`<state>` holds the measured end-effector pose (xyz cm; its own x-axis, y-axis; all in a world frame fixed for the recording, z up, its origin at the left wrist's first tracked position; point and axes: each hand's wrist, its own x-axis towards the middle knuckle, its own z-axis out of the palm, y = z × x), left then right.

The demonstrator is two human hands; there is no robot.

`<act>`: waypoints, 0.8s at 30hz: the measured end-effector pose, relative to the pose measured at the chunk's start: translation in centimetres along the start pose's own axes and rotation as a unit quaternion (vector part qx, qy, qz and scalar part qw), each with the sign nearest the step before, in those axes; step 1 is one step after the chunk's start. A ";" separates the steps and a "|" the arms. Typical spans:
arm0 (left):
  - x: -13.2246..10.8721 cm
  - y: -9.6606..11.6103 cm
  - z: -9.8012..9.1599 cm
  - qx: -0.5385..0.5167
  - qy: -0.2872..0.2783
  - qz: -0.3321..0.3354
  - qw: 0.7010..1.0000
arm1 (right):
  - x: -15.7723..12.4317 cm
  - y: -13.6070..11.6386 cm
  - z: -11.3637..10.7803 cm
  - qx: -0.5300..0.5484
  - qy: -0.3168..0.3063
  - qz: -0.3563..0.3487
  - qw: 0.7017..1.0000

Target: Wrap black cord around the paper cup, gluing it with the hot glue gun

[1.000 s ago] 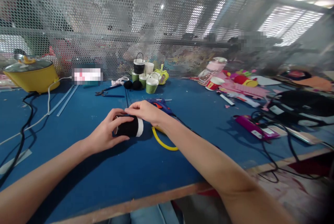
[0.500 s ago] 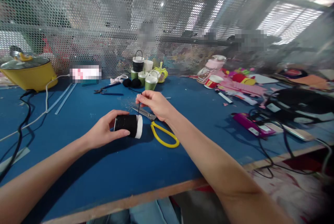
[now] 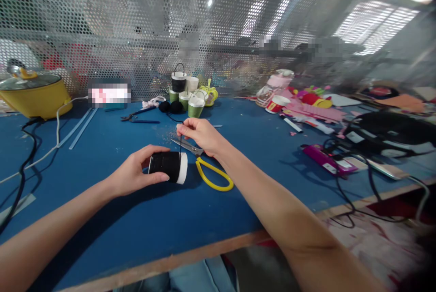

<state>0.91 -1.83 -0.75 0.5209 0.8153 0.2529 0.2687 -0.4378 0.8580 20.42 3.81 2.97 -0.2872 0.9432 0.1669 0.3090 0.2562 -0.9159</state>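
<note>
Black-sided cup point(image 3: 166, 166): head view, left of the frame's centre, held on its side, white rim to the right.
Left hand point(image 3: 136, 171): curled round the cup, thumb and fingers spread to its width.
Right hand point(image 3: 199, 135): mid-frame, fingertips pinched together on black cord point(image 3: 180, 144), which runs straight down to the cup near its rim.
Yellow-handled scissors point(image 3: 196, 151): just right of the cup, on the blue tabletop point(image 3: 170, 224).

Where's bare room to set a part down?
Front-centre: between the black cup, wooden edge, left forearm and right forearm. Second patch: between the right forearm, purple box and red-white cup. Crowded: back row of green cups and black balls; right end, with pink scraps and black object.
</note>
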 end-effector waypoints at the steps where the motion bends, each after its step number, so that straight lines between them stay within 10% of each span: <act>1: 0.0 0.0 0.0 0.017 0.003 0.018 1.000 | 0.0 0.0 0.1 -0.005 -0.004 0.004 1.000; 24: -0.3 -0.2 -0.4 0.131 0.045 0.185 0.973 | -0.9 -0.9 0.7 -0.058 -0.073 0.060 0.994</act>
<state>0.40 -1.81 -0.77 0.5517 0.6088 0.5700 0.2799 -0.7790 0.5611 19.73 2.59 3.39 -0.3689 0.9295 -0.0031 0.4495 0.1755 -0.8759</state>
